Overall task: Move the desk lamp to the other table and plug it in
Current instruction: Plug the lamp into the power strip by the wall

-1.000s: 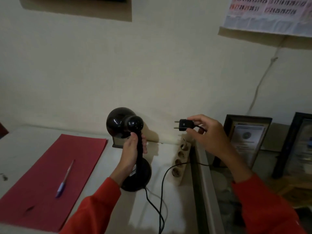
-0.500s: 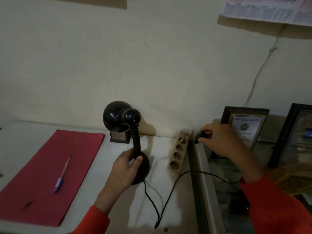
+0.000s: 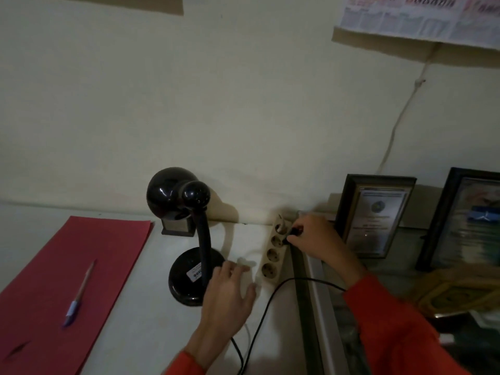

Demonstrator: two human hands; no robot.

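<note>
Change: a second ago my left hand [image 3: 228, 289] gripped the desk lamp's [image 3: 193, 239] stem; now it has let go and hovers open, fingers spread, just right of the base.
Right hand: my right hand [image 3: 315, 238] has come down from mid-air and pinches the black plug [image 3: 292, 234] against the power strip's [image 3: 273, 253] far sockets; I cannot tell whether the pins are seated.
Meaning: I judge the move finished and the plugging-in under way.
Lamp place: standing on the white table [image 3: 151, 315], between the red folder [image 3: 67, 288] and the strip.
Lamp axis: stem upright, slightly bowed; its shade points toward the far wall.
Cord: the black cord [image 3: 266, 301] loops from near edge to plug.
</note>
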